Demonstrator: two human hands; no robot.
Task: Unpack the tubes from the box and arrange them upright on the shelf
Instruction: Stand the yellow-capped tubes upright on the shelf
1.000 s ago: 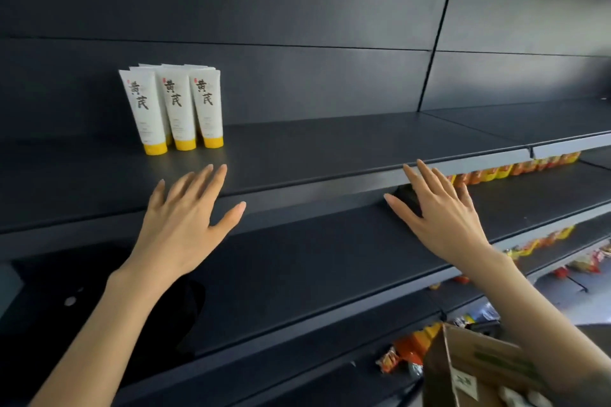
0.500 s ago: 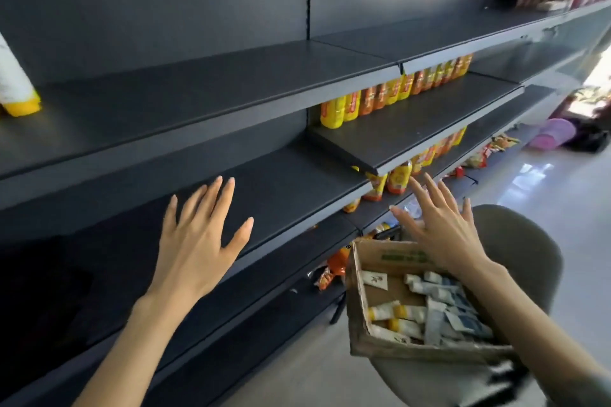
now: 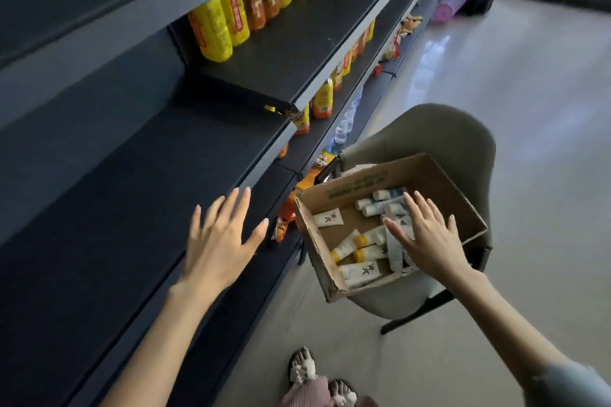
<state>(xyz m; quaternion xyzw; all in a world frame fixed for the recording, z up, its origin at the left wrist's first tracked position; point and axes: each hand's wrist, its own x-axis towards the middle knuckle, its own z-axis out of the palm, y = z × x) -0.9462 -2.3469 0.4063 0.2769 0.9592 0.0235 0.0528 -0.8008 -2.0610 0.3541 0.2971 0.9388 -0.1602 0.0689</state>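
Surface: a grey, glossy floor (image 3: 529, 142) runs to the right of and beyond the box (image 3: 317, 251). Left of the box stands a dark shelf (image 3: 132, 192) unit in tiers. On the tier up and left of the box, yellow and orange bottles (image 3: 211, 30) stand in a row. Orange snack packets (image 3: 284, 225) lie on a low tier just left of the box.

Container: the box is open cardboard and rests on a grey chair (image 3: 429, 129). Inside it the tubes (image 3: 344, 246) lie flat in a loose heap. Some are white with yellow caps; others, toward the far side of the box, carry blue print.

My right hand (image 3: 429, 241) is over the tubes inside the box, palm down, fingers straight and spread apart, gripping nothing. I cannot tell whether it touches them. My left hand (image 3: 218, 241) is left of the box, above the shelf edge, fingers straight and spread, holding nothing. My sandalled feet (image 3: 302, 368) stand on the floor on the near side of the box.
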